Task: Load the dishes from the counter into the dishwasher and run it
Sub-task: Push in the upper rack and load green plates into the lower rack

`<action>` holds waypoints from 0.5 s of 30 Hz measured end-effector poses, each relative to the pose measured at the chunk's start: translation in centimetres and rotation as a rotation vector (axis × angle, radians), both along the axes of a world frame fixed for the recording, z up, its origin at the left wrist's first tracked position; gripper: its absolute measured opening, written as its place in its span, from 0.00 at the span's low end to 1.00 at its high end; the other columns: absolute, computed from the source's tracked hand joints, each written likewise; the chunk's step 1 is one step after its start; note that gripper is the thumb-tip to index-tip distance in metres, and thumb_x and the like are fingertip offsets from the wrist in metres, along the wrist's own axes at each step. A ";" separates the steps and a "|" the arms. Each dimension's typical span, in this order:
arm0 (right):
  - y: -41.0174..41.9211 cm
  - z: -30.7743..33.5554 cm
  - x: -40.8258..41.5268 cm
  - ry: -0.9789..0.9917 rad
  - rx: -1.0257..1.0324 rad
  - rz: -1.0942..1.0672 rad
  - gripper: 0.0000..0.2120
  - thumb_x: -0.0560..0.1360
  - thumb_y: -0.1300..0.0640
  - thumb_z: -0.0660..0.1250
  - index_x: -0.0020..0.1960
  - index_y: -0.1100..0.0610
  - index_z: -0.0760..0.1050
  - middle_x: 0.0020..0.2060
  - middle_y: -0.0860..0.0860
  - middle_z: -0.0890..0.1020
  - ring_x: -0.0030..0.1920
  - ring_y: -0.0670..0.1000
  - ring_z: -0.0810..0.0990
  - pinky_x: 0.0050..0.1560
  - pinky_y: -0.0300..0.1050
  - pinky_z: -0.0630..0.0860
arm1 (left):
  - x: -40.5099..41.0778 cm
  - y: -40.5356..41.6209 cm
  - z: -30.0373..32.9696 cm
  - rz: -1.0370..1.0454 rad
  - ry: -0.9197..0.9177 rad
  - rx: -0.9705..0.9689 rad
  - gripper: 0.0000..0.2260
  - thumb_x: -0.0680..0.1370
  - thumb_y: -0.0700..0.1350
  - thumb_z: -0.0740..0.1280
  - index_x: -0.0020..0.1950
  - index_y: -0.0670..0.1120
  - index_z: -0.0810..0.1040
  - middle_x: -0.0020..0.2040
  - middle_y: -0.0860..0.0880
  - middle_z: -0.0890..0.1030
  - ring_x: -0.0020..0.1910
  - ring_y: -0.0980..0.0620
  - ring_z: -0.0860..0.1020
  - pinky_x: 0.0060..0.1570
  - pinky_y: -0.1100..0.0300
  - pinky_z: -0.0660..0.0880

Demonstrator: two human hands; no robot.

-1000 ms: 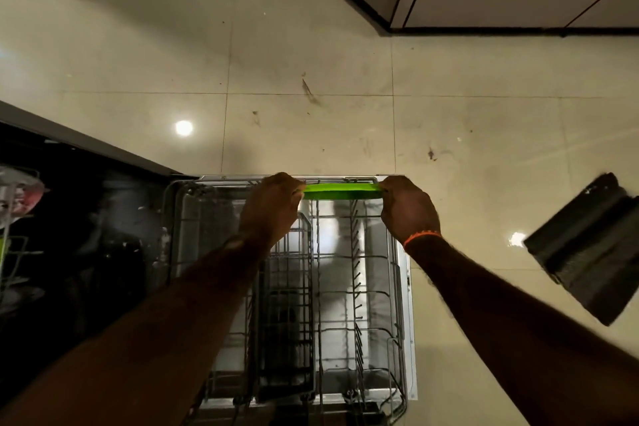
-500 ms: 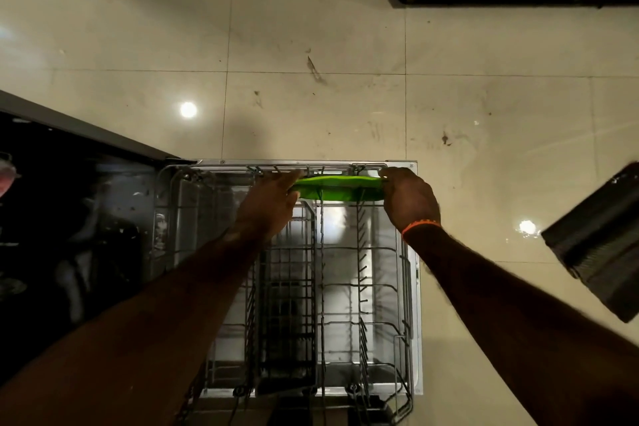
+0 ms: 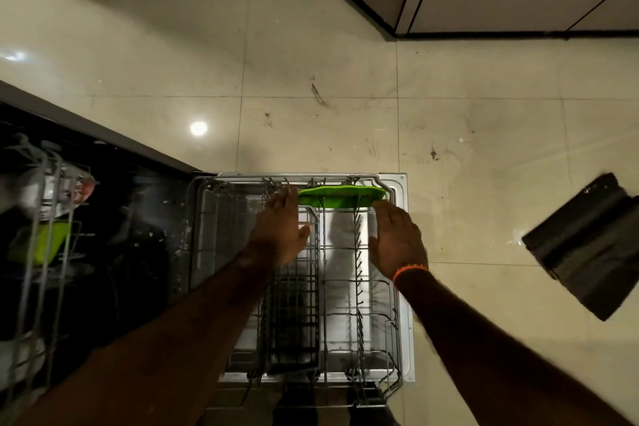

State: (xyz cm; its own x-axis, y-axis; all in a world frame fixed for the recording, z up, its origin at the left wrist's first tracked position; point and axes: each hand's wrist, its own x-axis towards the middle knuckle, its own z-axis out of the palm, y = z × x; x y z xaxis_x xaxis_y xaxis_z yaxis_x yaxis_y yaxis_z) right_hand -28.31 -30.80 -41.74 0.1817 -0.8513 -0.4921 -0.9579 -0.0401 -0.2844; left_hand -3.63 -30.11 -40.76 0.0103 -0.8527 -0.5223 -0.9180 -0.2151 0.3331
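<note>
— How did the lower rack [image 3: 397, 290] stand?

— Pulled out over the dishwasher door [image 3: 408, 322], nearly bare. A green plate [image 3: 340, 196] stood on edge in the tines at its far edge.

— The hands?

— Left hand [image 3: 278, 230] and right hand [image 3: 397, 240] were flat-fingered beside it, holding nothing.

— The step?

— Loading, I'd judge; next, another dish from the counter.

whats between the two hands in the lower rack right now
Head view: the left hand and right hand hang open and apart. Between them is only bare wire of the lower rack; the green plate stands just beyond their fingers.
</note>
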 end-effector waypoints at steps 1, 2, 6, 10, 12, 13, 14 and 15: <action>0.4 1.2 0.3 0.001 0.007 0.005 0.36 0.76 0.53 0.66 0.80 0.54 0.56 0.79 0.54 0.60 0.77 0.56 0.60 0.74 0.52 0.62 | -0.2 0.4 1.2 -0.013 -0.004 -0.010 0.38 0.80 0.55 0.66 0.83 0.44 0.50 0.82 0.42 0.53 0.81 0.42 0.51 0.77 0.48 0.56; 0.8 2.3 0.7 0.005 0.019 0.008 0.37 0.77 0.53 0.66 0.81 0.54 0.54 0.79 0.54 0.58 0.77 0.56 0.58 0.74 0.52 0.61 | -0.4 0.7 2.3 -0.025 -0.011 -0.023 0.38 0.80 0.55 0.65 0.83 0.43 0.50 0.82 0.42 0.53 0.81 0.42 0.51 0.77 0.49 0.55; 3.2 8.2 1.7 0.026 0.055 0.033 0.40 0.77 0.51 0.65 0.82 0.54 0.47 0.81 0.54 0.53 0.79 0.57 0.54 0.76 0.54 0.59 | -0.9 2.5 8.0 -0.046 -0.009 -0.047 0.38 0.81 0.57 0.64 0.83 0.43 0.49 0.83 0.44 0.51 0.82 0.44 0.50 0.79 0.50 0.53; 5.8 14.0 2.3 0.042 0.026 0.021 0.39 0.77 0.50 0.64 0.82 0.54 0.48 0.81 0.54 0.53 0.79 0.57 0.54 0.76 0.54 0.59 | -0.6 5.2 13.1 -0.109 -0.015 -0.010 0.40 0.81 0.58 0.63 0.83 0.43 0.46 0.83 0.44 0.47 0.82 0.44 0.48 0.79 0.46 0.54; 7.0 16.5 2.6 0.047 0.008 0.021 0.38 0.78 0.50 0.64 0.82 0.53 0.49 0.81 0.53 0.54 0.79 0.56 0.55 0.75 0.54 0.60 | -0.6 6.8 15.3 -0.115 -0.013 -0.015 0.40 0.81 0.59 0.63 0.83 0.45 0.44 0.83 0.44 0.46 0.82 0.43 0.47 0.79 0.45 0.53; 7.7 18.0 2.7 0.050 -0.002 0.023 0.38 0.78 0.50 0.64 0.82 0.54 0.49 0.81 0.54 0.54 0.79 0.56 0.55 0.75 0.54 0.60 | -0.6 7.8 16.7 -0.117 -0.006 -0.033 0.40 0.81 0.59 0.63 0.83 0.45 0.44 0.83 0.44 0.46 0.82 0.43 0.47 0.80 0.45 0.51; 8.3 19.3 2.9 0.056 -0.011 0.032 0.38 0.78 0.50 0.64 0.82 0.54 0.49 0.80 0.54 0.55 0.79 0.57 0.55 0.75 0.54 0.61 | -0.7 8.7 17.9 -0.123 0.004 -0.055 0.40 0.81 0.60 0.62 0.83 0.45 0.44 0.83 0.44 0.47 0.82 0.43 0.47 0.80 0.47 0.49; 8.9 20.7 3.1 0.068 -0.027 0.051 0.38 0.78 0.50 0.64 0.81 0.54 0.49 0.80 0.54 0.55 0.78 0.57 0.56 0.75 0.54 0.61 | -0.7 9.6 19.2 -0.131 0.009 -0.081 0.40 0.81 0.60 0.62 0.83 0.46 0.44 0.83 0.44 0.47 0.82 0.44 0.47 0.78 0.49 0.46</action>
State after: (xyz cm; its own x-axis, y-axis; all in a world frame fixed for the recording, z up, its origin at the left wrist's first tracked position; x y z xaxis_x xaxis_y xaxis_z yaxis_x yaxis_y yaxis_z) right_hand -25.26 -21.90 -21.03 0.1921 -0.8549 -0.4819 -0.9715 -0.0961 -0.2167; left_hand -4.33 -20.54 -21.54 -0.1082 -0.8859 -0.4510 -0.9335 -0.0655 0.3526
